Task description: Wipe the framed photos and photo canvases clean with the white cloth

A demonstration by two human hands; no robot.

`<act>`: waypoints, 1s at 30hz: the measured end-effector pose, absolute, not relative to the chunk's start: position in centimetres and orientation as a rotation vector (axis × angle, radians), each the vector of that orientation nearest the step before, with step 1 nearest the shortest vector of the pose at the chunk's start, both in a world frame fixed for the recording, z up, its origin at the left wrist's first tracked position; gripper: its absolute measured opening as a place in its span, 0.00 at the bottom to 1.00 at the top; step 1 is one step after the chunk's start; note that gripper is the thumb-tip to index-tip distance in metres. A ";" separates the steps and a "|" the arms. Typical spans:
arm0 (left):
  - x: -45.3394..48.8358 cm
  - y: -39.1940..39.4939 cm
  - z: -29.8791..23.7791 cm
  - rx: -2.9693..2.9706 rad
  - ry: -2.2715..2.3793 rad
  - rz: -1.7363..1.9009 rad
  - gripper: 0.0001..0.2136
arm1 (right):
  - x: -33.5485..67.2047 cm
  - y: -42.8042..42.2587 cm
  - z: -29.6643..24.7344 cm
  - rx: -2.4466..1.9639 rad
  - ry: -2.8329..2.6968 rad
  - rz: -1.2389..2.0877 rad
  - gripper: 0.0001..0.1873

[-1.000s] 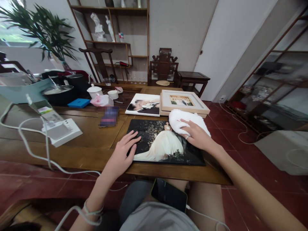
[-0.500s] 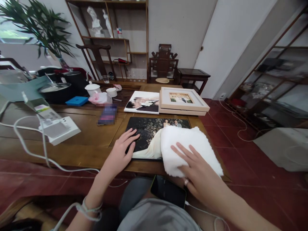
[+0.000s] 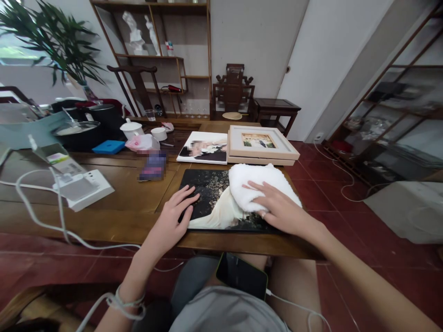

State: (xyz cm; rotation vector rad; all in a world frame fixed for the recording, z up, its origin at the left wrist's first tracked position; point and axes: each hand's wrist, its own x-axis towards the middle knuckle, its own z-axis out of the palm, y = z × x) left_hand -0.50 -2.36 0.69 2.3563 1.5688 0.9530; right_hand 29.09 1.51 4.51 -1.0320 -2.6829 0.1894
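Note:
A dark wedding photo panel (image 3: 211,196) lies flat near the front edge of the wooden table (image 3: 134,193). My left hand (image 3: 175,216) rests flat on the panel's left edge, fingers spread. My right hand (image 3: 277,207) presses a white cloth (image 3: 256,184) onto the right part of the panel, fingers stretched over the cloth. The cloth hides the panel's upper right part.
Behind the panel lie a second photo print (image 3: 204,147) and a stack of light wooden frames (image 3: 261,145). On the left are a white power strip (image 3: 85,186) with cables, a blue box (image 3: 109,146), pots and cups. A phone (image 3: 242,274) lies on my lap.
My right hand pulled the cloth from the panel's far right down to its near edge, then pushed it back up toward the far right. The left hand has stayed put.

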 end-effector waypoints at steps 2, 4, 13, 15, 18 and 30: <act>-0.5 -2.4 0.7 2.353 1.572 0.938 0.16 | 29.0 3.6 4.2 -1.039 -2.684 0.139 0.17; -0.5 -2.4 0.6 2.354 1.574 0.926 0.16 | 28.9 5.3 4.0 -1.059 -2.683 0.088 0.17; -0.4 -2.5 0.8 2.326 1.590 0.928 0.16 | 28.6 6.6 3.1 -1.129 -2.617 -0.057 0.18; -0.4 -2.4 0.8 2.324 1.586 0.946 0.16 | 28.6 5.6 3.1 -1.118 -2.613 -0.042 0.20; -0.5 -2.4 0.6 2.325 1.579 0.973 0.16 | 28.8 3.1 3.3 -1.110 -2.610 0.027 0.21; -0.4 -2.4 0.7 2.334 1.564 0.975 0.16 | 29.6 -6.8 4.5 -1.110 -2.777 0.194 0.24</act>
